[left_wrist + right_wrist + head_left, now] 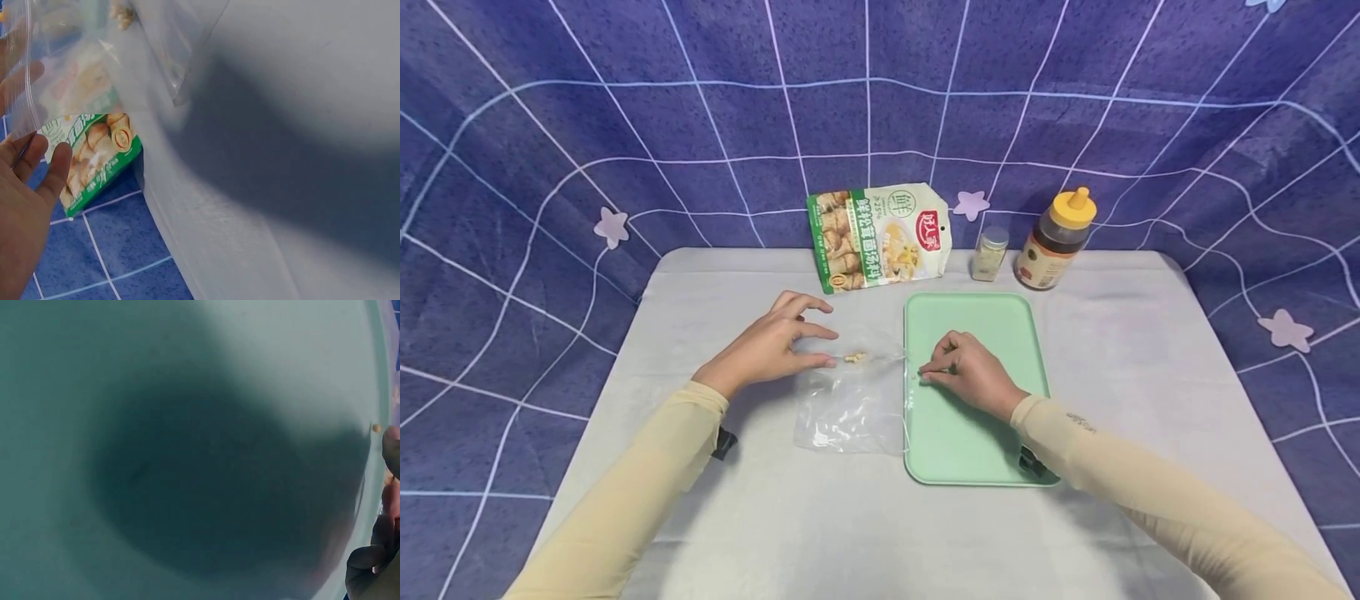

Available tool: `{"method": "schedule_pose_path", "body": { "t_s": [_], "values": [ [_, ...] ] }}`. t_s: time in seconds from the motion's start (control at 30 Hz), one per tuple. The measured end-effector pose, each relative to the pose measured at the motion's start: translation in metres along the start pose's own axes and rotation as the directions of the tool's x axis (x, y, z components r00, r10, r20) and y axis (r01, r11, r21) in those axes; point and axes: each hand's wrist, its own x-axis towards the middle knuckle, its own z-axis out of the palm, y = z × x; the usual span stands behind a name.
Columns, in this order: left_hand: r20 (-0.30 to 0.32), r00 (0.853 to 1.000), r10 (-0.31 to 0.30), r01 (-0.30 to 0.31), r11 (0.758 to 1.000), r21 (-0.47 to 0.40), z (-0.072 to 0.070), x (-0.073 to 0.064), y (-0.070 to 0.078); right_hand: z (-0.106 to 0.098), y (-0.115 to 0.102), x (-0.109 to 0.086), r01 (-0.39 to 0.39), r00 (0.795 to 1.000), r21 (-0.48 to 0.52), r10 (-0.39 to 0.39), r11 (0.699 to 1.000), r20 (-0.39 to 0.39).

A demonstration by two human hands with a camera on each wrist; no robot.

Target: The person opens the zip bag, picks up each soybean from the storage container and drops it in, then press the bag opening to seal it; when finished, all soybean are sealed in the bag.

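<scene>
A clear zip bag [850, 417] lies flat, its zip edge over the left rim of a light green tray [981, 454]. Several small pale tan pieces [854, 357] are in it. My left hand [767, 346] is at the bag's upper left, fingers and thumb spread apart with nothing between them. Over the tray's left edge, my right hand [973, 375] has its thumb and index finger together and the other fingers curled. A tiny tan crumb [377, 428] sits beside its fingertip. No thing shows between those fingertips.
At the back of the white-covered table [760, 525] lies a green and white mushroom soup packet [880, 242]. Right of it stand a small spice jar [989, 254] and a brown bottle with a yellow cap [1054, 242]. A blue grid-patterned cloth [880, 117] hangs behind.
</scene>
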Motion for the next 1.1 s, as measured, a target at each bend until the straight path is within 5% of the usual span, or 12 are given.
{"method": "schedule_pose_path", "body": {
  "t_s": [0.63, 0.8, 0.97, 1.1],
  "values": [
    [0.006, 1.000, -0.013, 0.013, 1.000, 0.008, -0.002, 0.000, -0.002, 0.013, -0.006, 0.005, -0.020, 1.000, -0.069, 0.022, 0.997, 0.020],
    [0.011, 1.000, -0.006, 0.006, 1.000, 0.001, -0.001, 0.000, -0.003, 0.002, -0.010, 0.012, -0.039, 0.998, -0.058, 0.036, 0.998, -0.058],
    [0.003, 1.000, 0.002, -0.002, 1.000, 0.006, -0.002, 0.001, -0.004, -0.024, -0.041, 0.038, 0.020, 0.978, 0.039, -0.012, 0.999, -0.206],
    [-0.009, 1.000, 0.009, -0.009, 1.000, 0.005, -0.002, 0.000, -0.005, -0.030, -0.077, 0.063, 0.138, 0.966, 0.070, -0.118, 0.988, -0.232]
  ]
}}
